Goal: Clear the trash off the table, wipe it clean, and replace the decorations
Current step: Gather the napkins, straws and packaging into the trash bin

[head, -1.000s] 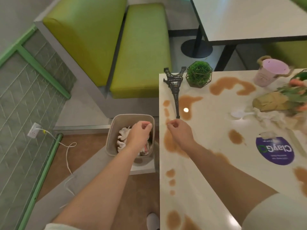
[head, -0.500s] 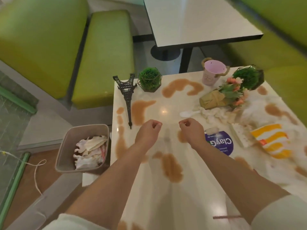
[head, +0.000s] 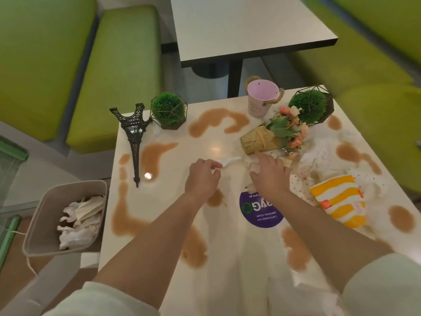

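Observation:
Brown spills (head: 218, 120) cover the white table (head: 230, 277). My left hand (head: 202, 176) pinches one end of a white plastic spoon (head: 230, 161) near the table's middle. Just to its right, my right hand (head: 270, 175) lies with fingers stretched over a crumpled white napkin (head: 250, 164). More crumpled napkins (head: 319, 156) and a yellow-striped wrapper (head: 337, 201) lie at the right. The decorations are a black Eiffel tower (head: 134, 137) lying flat, two green ball plants (head: 168, 110) (head: 307, 106), a pink bucket (head: 260, 99) and a tipped flower bouquet (head: 268, 137).
A beige bin (head: 45, 201) holding crumpled paper stands on the floor left of the table. A purple round sticker (head: 259, 213) is on the tabletop. Green benches (head: 114, 76) and a second table (head: 246, 28) stand beyond the far edge.
My left hand came from above the bin to the table and took hold of the spoon. My right hand moved forward and right onto the napkin. The view swung right.

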